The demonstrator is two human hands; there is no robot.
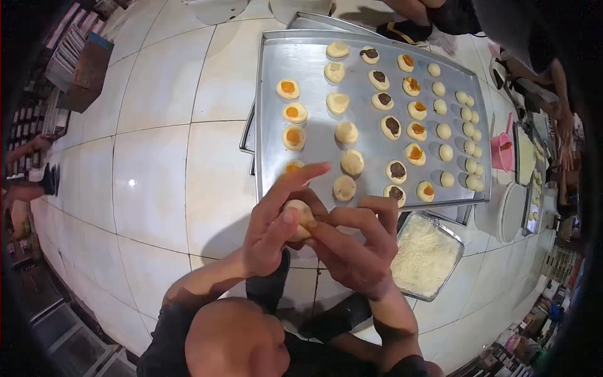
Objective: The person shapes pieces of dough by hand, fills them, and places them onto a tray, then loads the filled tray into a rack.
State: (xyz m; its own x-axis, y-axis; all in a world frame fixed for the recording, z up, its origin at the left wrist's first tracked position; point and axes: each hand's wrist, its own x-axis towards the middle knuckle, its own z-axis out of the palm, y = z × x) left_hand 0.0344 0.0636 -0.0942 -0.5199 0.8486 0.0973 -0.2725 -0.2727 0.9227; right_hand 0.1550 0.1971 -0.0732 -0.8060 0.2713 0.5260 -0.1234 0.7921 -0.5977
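A pale dough piece (298, 220) sits between my two hands, just in front of the tray's near edge. My left hand (269, 229) cups it, thumb across its face and index finger stretched out. My right hand (358, 242) pinches at its edge, where a trace of orange filling shows. Beyond lies a large metal baking tray (314, 132). It carries rows of dough: discs with orange filling (294, 137), discs with dark filling (391, 127), plain rounded pieces (346, 132) and small balls (443, 131) at the right.
A metal pan of pale crumbs (426, 254) stands on the tiled floor (151, 182) at the near right. At the tray's right are a pink dipper (502, 151) and a white lidded tub (502, 210). Other people's limbs (411, 9) show at the far edge.
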